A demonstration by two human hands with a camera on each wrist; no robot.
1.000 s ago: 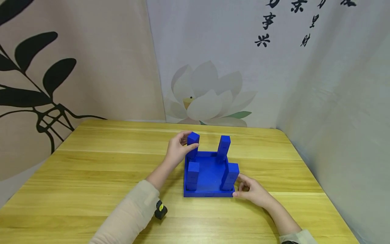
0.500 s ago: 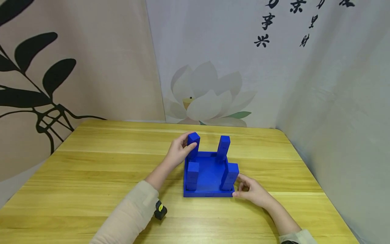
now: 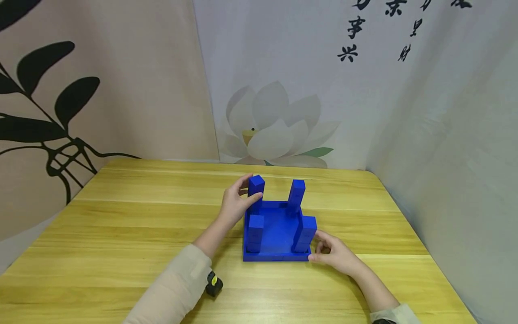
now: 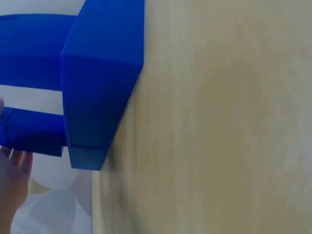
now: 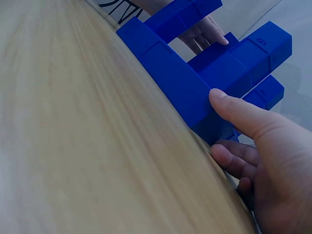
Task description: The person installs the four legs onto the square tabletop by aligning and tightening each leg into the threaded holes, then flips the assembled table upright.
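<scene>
A blue, shallow square frame with a raised rim (image 3: 279,257) lies on the table, a blue block-like post standing at each corner. With thumb and fingers on either side, my left hand (image 3: 234,202) grips the far-left post (image 3: 256,182). In the left wrist view the fingers (image 4: 18,158) of that hand reach behind a post (image 4: 34,129). My right hand (image 3: 335,255) pinches the frame's near right corner, below the near-right post (image 3: 306,234). The right wrist view shows its thumb (image 5: 239,112) on the frame's side wall (image 5: 165,73). The near-left post (image 3: 255,234) and far-right post (image 3: 296,195) stand untouched.
The wooden table (image 3: 121,216) reaches back to a printed curtain (image 3: 279,67); a pale curtain (image 3: 453,135) hangs along the right. A small black device (image 3: 213,284) sits at the left sleeve (image 3: 174,283).
The left thumb and fingers shift slightly on the far-left post. The right hand and the frame stay in place.
</scene>
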